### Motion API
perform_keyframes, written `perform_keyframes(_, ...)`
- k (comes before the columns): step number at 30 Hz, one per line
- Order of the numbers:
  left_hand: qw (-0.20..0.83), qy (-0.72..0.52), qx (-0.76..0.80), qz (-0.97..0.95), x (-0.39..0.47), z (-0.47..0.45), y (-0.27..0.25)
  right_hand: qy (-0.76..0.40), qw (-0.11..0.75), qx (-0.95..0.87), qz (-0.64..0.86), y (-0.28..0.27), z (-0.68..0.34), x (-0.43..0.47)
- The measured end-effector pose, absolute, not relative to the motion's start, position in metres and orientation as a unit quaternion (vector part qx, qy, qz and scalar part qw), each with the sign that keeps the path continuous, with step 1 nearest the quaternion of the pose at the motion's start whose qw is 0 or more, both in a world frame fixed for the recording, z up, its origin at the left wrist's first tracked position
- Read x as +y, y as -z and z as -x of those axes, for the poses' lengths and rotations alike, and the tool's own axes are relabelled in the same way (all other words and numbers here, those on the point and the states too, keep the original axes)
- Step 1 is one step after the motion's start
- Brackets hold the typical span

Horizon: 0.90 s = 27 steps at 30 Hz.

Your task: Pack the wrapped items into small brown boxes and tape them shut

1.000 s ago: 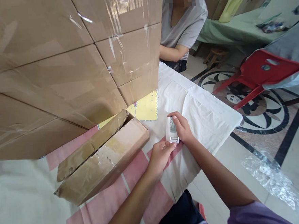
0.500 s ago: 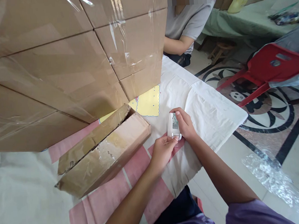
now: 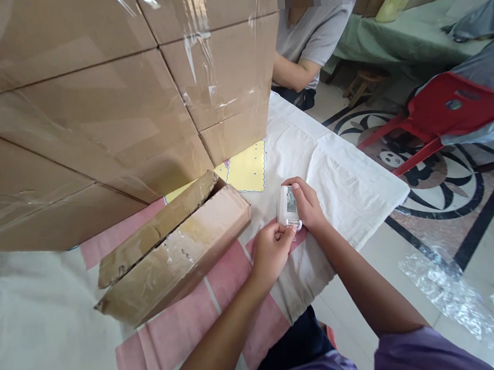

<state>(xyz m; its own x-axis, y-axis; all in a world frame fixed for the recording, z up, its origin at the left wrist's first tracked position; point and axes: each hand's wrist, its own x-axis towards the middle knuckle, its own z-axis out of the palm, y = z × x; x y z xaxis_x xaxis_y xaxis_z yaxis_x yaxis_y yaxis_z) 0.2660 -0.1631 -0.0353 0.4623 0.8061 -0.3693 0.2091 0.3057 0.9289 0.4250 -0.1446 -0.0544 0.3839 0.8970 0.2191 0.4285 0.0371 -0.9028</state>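
Observation:
A small white flat item (image 3: 290,201) with a grey-green picture or screen and a white bar at its lower end is held just above the tablecloth; its exact kind cannot be told. Around its right side my right hand (image 3: 307,204) is closed, thumb on the front edge. My left hand (image 3: 273,249) has its thumb and forefinger pinched at the lower end, by the white bar. Left of the hands lies a long brown cardboard box (image 3: 179,251), its top slightly parted along a dark gap.
Large taped cardboard boxes (image 3: 110,104) are stacked high at the left. A yellow sheet (image 3: 246,171) sticks out beneath them. Beyond the white tablecloth (image 3: 334,162) sits another person (image 3: 305,51). On the right are a red chair (image 3: 448,109) and crumpled clear plastic (image 3: 445,295) on the floor.
My left fingers have shifted slightly at the item's lower end and look more curled. My right hand keeps its grip. The view has moved a little.

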Motion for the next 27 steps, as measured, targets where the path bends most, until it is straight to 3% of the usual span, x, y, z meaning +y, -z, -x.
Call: perform_keyframes(27,0.631,-0.254,0.482,-0.552,-0.1699,-0.2679,0.0408,-0.235,0.510,-0.501,0.659,0.0569,-0.4257,-0.1441)
